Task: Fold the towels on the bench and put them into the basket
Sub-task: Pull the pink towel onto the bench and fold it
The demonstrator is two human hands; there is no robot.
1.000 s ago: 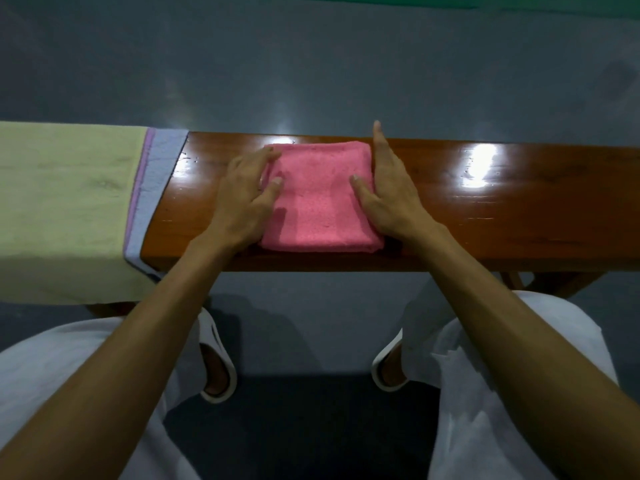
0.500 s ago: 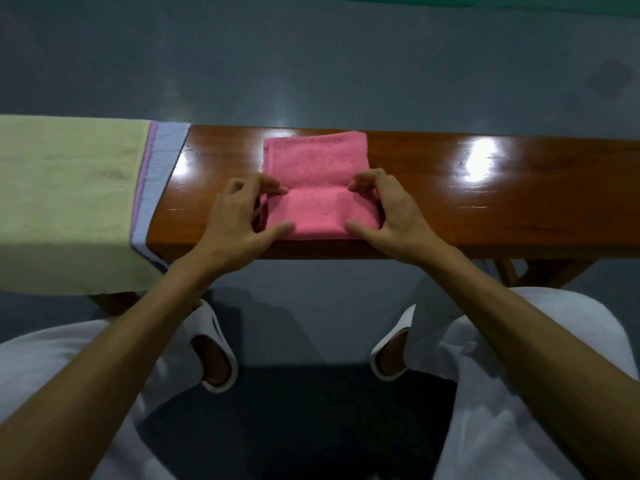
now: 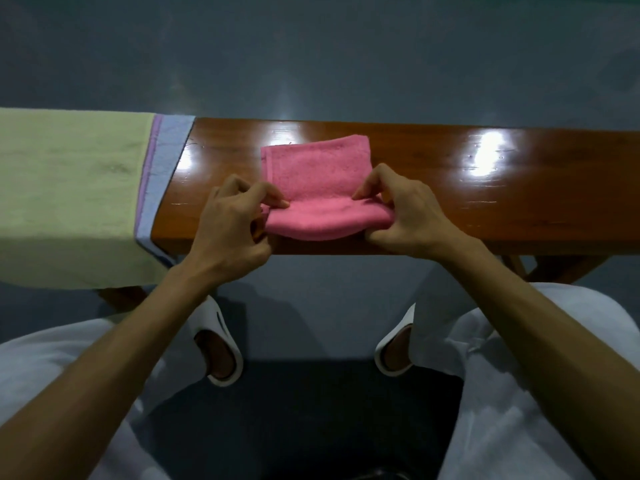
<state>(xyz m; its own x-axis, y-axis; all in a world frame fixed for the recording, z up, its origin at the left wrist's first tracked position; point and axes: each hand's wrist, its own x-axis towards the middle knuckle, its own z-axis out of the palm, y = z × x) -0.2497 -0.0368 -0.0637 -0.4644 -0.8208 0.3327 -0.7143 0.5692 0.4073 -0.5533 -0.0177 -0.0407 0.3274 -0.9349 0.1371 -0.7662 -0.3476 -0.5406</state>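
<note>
A folded pink towel lies on the glossy wooden bench, and its near edge is lifted and curled up off the wood. My left hand pinches the towel's near left corner. At the near right corner, my right hand pinches the towel between thumb and fingers. The far half of the towel still rests flat on the bench. No basket is in view.
A pale yellow-green towel drapes over the bench's left end, with lilac and light blue towel edges showing beneath it. My knees and white slippers are below the bench on the dark grey floor.
Both hands slid from the towel's sides to its near corners, took hold and lifted the near edge. The view has shifted slightly, so the bench sits lower in the frame.
</note>
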